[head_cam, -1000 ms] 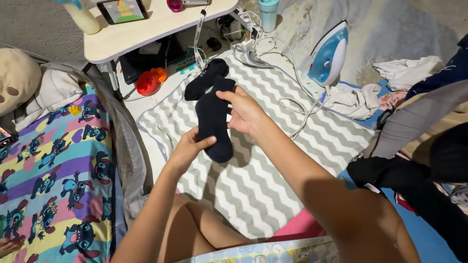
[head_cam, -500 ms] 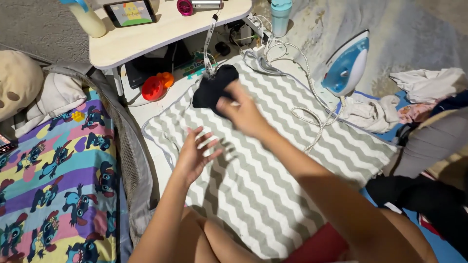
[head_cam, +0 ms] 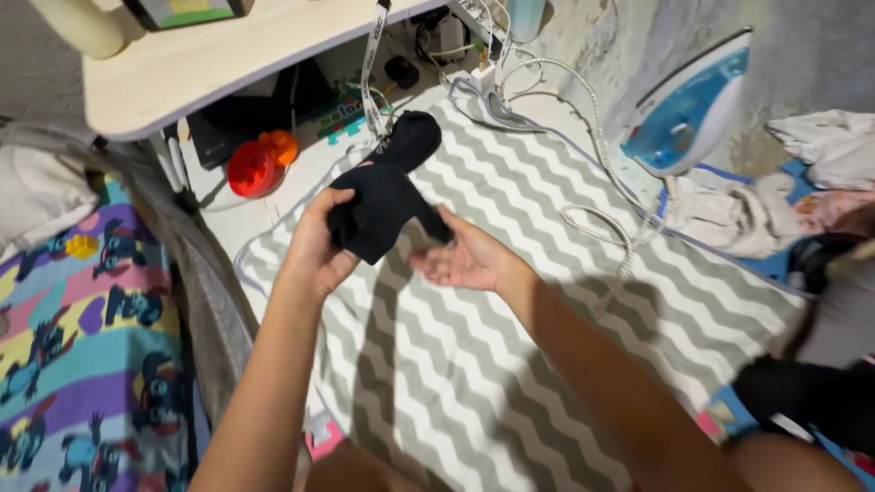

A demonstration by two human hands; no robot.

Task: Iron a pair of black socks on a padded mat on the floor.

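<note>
Left grip (head_cam: 314,246) around black sock (head_cam: 378,205)

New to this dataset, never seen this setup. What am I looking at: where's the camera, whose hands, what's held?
There is no machine here. One camera sits on a person's head and looks down at their own bare hands. The left hand has its grip closed on a black sock, held just above a grey-and-white zigzag mat. The right hand is open, palm up, touching the sock's edge. A second black sock lies on the mat further away. A blue-and-white iron stands upright at the right, and a low pale table is at top left.
</note>
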